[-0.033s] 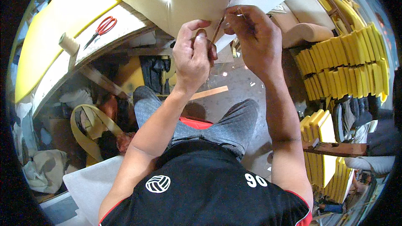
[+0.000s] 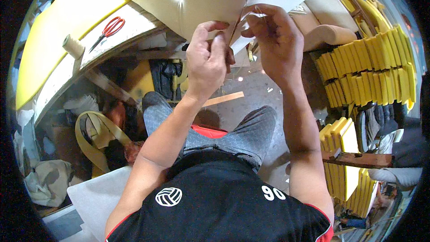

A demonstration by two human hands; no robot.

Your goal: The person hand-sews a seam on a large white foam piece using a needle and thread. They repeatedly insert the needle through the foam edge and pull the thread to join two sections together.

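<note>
A large cream upholstery cover (image 2: 210,0) hangs before me at the top, with a dark seam (image 2: 242,11) running down it. My left hand (image 2: 208,60) is at the seam's lower end, left of it. Its thumb and forefinger are bent together on the fabric edge. Just right of the seam, my right hand (image 2: 277,40) has its fingers curled and its thumb drawn in. A thin pale thread (image 2: 261,10) shows by its fingertips; whether a needle is there too is too small to tell.
Red-handled scissors (image 2: 113,27) and a thread spool (image 2: 73,46) lie on the bench at left, beside yellow foam (image 2: 31,62). Stacked yellow foam pads (image 2: 367,62) stand at right. A wooden strip (image 2: 226,98) lies below my hands, and a beige roll (image 2: 329,36) rests nearby.
My right hand has shifted slightly to the right, its fingertips moving a little off the seam. My left hand has hardly moved.
</note>
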